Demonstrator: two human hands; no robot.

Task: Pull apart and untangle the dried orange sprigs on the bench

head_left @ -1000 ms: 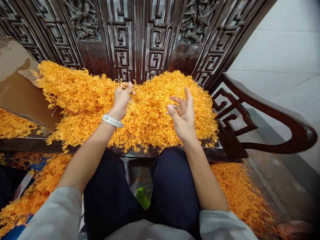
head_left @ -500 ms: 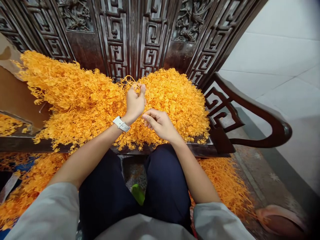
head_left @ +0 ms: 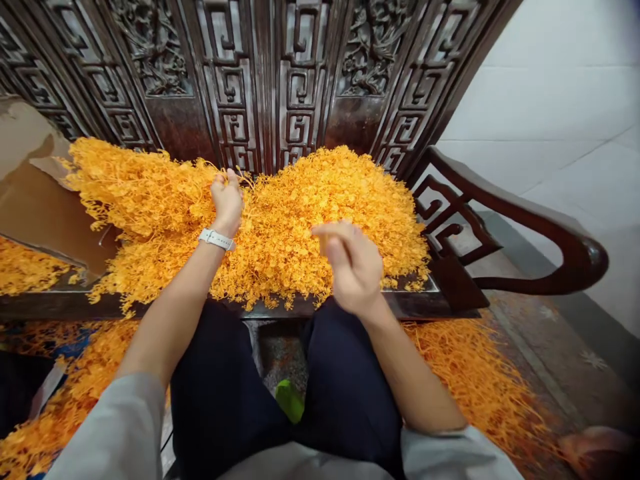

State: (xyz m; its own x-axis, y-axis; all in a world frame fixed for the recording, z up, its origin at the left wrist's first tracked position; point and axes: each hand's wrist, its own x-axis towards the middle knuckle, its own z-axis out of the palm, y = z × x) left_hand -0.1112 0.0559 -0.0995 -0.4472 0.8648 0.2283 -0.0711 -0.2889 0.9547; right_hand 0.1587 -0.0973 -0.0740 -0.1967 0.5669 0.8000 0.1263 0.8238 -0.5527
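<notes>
Right hand was motion-blurred, fingers curled in; couldn't tell if it held anything. Left hand was at thin stems, fingertips partly hidden, grip unclear. Frilly orange pile covered the glossy dark bench. Torn cardboard box, cut off at frame edge, crowded its left end.

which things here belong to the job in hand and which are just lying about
Seemingly in the job:
yellow-orange pile on the bench
left hand, at the pile's strands
right hand, at the pile's front, blurred

Seemingly just about:
torn cardboard, far left
orange strands below the bench
white wrist strap, worn
</notes>
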